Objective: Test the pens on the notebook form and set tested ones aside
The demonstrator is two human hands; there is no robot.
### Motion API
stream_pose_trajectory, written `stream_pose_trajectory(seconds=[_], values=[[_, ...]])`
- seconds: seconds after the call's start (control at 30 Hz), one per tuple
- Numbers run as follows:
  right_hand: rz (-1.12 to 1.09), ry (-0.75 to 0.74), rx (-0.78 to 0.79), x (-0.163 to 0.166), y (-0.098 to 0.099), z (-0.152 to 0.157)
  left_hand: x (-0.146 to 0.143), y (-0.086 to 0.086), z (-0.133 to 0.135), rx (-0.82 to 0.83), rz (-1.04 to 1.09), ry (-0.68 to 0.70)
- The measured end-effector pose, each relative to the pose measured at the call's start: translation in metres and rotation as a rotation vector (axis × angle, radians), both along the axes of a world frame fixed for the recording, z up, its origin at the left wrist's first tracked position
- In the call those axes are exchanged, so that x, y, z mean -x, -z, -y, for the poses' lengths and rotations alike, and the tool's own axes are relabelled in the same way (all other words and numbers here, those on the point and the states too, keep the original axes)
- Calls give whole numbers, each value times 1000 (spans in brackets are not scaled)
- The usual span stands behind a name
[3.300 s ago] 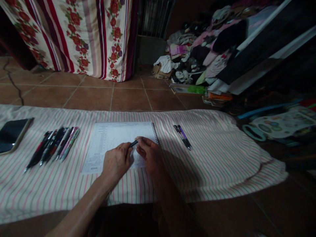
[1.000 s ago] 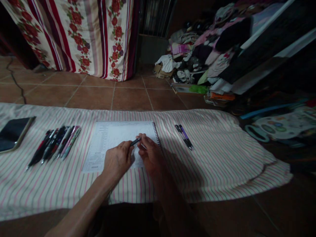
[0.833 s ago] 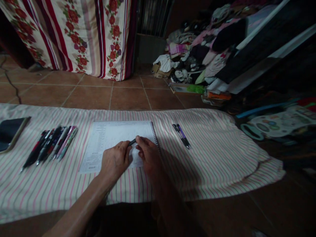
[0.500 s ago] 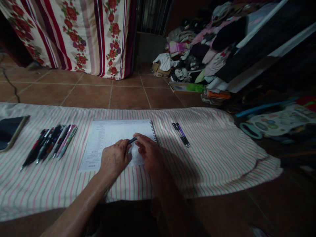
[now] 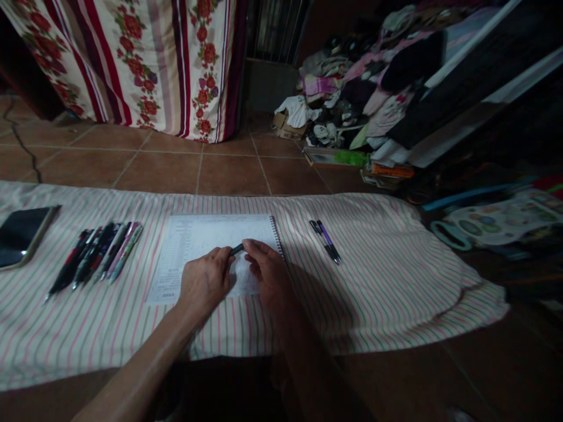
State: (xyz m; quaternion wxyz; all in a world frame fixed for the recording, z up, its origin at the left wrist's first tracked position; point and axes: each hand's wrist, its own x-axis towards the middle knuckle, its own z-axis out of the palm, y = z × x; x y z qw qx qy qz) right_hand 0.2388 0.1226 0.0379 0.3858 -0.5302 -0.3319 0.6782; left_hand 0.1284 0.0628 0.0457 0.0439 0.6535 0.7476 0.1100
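Dark pen (image 5: 238, 249), held in both hands above an open page. The left hand (image 5: 206, 280) is wrapped around one end — fingers curled, back of the hand uppermost — while the right hand (image 5: 269, 271) pinches the opposite end between thumb and fingertips; only the short middle length of the barrel shows between the two. Directly beneath the hands lies a spiral notebook (image 5: 211, 231), its wire binding (image 5: 276, 231) just beyond the right hand's fingers and a printed column running down the page on the left hand's side. To the right of the right hand, apart from it, a purple-and-black pen (image 5: 328, 238) and a black pen (image 5: 318, 230) lie side by side. Well to the left of the left hand, a row of pens (image 5: 90, 258) rests aslant, with a phone (image 5: 24, 237) farther out on the same side. All lie on a bench (image 5: 396, 281) draped in striped cloth (image 5: 88, 334); beyond the hands, across the tiled floor (image 5: 162, 167), hangs a flowered curtain (image 5: 162, 64) — a heap of clothes (image 5: 325, 85) to its right
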Motion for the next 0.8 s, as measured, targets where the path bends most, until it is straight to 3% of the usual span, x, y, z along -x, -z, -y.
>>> stream_pose_trajectory(seconds=[0.37, 0.57, 0.8], values=[[-49, -6, 10, 3, -5, 0, 3, -4, 0, 26, -13, -9], [-252, 17, 51, 3, -5, 1, 2, -3, 0, -7, -26, -6], [-218, 76, 50, 5, 1, -1, -3, -3, -1, 14, -27, -3]])
